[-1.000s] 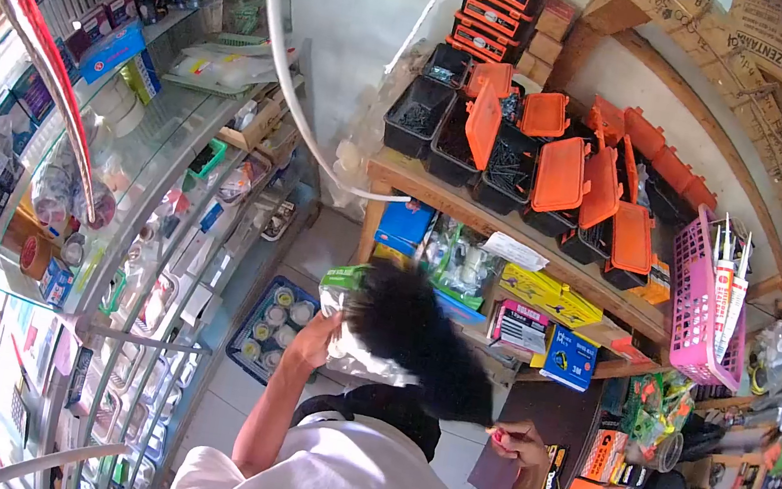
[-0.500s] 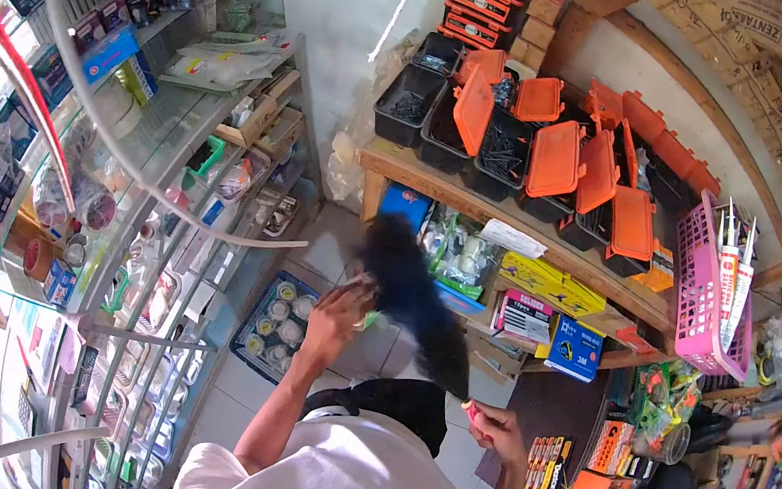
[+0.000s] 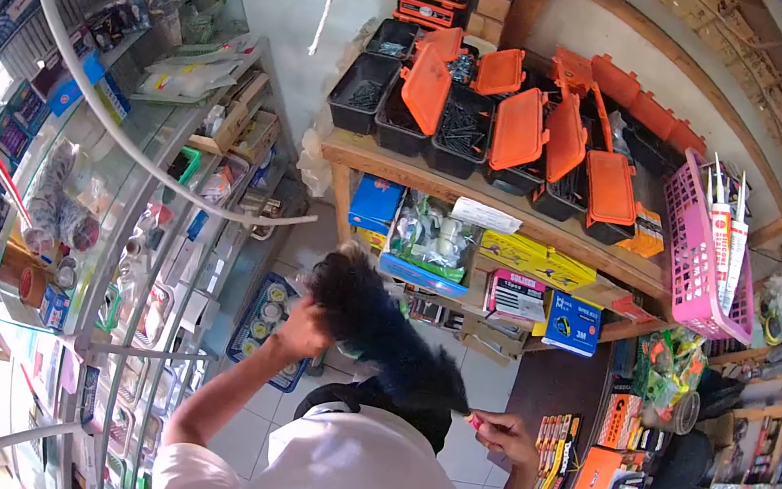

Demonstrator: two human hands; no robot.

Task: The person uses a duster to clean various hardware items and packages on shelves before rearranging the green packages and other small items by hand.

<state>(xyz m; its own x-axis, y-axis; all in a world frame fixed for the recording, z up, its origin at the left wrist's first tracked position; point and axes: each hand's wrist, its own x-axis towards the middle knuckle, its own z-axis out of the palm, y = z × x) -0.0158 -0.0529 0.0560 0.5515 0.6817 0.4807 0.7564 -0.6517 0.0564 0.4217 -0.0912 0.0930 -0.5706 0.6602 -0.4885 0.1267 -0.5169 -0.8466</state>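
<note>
A dark, fluffy feather duster (image 3: 397, 339) slants across the space in front of my waist, its bushy end up at the left. At the lower right end, my right hand (image 3: 506, 438) is closed on the duster's short red handle. My left hand (image 3: 302, 330) is up against the feathers near the bushy end, its fingers partly covered by them and blurred. Below my left hand, a blue tray (image 3: 244, 336) of round, pale-topped items rests on the tiled floor.
Ahead, a wooden shelf (image 3: 402, 171) carries black bins with orange lids (image 3: 521, 130) full of screws. A pink basket (image 3: 680, 237) with sealant tubes stands at its right end. Glass display shelves (image 3: 139, 207) line my left. Battery packs (image 3: 555, 456) are at the right.
The view has shifted, so the shelf sits further left. My left hand and the duster's bushy end have moved left and slightly down; my right hand still grips the handle.
</note>
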